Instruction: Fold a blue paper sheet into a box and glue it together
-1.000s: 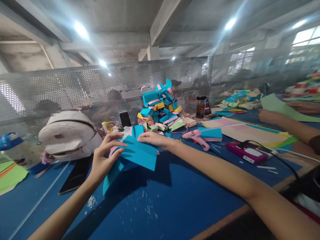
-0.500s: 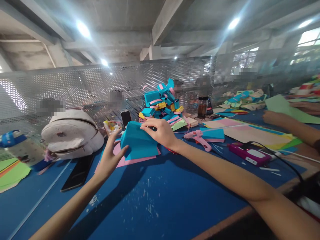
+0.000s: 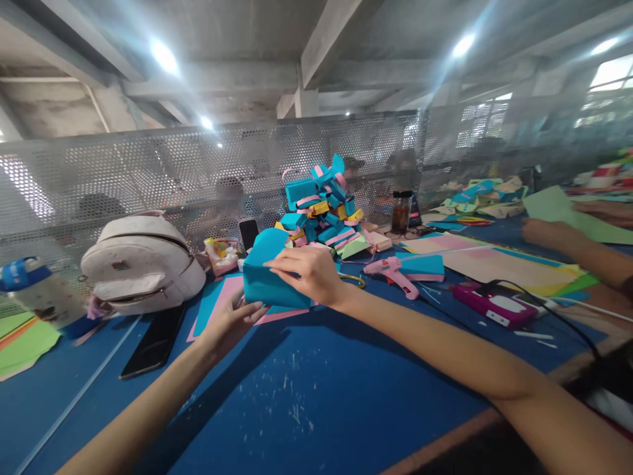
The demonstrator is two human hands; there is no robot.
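Note:
A bent sheet of blue paper [image 3: 267, 287] is held up between my two hands, its upper part curling over a crease. My left hand [image 3: 237, 318] grips the lower left edge, thumb in front and fingers partly hidden behind. Across the front of the sheet lies my right hand [image 3: 309, 270], its thumb and fingertips pinched at the crease. Beneath it, pink paper [image 3: 225, 297] and more blue paper lie on the table. Behind stands a pile of folded blue, pink and yellow paper pieces [image 3: 321, 204]. A pink glue gun [image 3: 393, 274] lies to the right.
At left are a white backpack [image 3: 138, 264], a black phone [image 3: 155, 340] and a bottle [image 3: 47, 300]. A purple box [image 3: 494, 307] with a cord sits at right, near stacked coloured sheets [image 3: 509, 270]. Another person's hand [image 3: 548, 234] holds green paper [image 3: 568, 211].
My left hand has moved down and closed on the paper's lower edge. My right hand has shifted slightly down and left, and the sheet's upper part now curls upward.

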